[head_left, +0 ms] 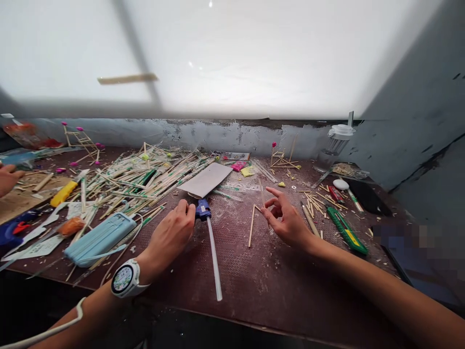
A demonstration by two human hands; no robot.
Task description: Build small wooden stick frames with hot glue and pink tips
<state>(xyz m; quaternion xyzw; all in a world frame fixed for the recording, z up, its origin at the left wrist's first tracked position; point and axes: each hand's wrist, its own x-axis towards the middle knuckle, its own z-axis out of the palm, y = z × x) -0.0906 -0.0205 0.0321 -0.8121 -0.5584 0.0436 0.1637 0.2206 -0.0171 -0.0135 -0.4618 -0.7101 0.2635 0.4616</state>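
Observation:
My left hand (173, 227), with a white watch on the wrist, is closed around the handle side of a blue glue gun (203, 209). A translucent glue stick (214, 261) juts from the gun's back toward the table's front edge. The gun's nozzle end is hidden by a flat grey board (206, 179). My right hand (286, 215) pinches a thin wooden stick (262, 191) between thumb and index finger, the other fingers loosely curled. Just left of it another wooden stick (252, 227) lies on the table; whether it joins the held one I cannot tell.
A large heap of sticks (145, 179) covers the back left. Left stand a light-blue case (101, 237) and a yellow cutter (64, 194). Right are a green cutter (347, 230), a jug (334, 145) and a stick frame (281, 157). Another person's hand (9, 178) is far left.

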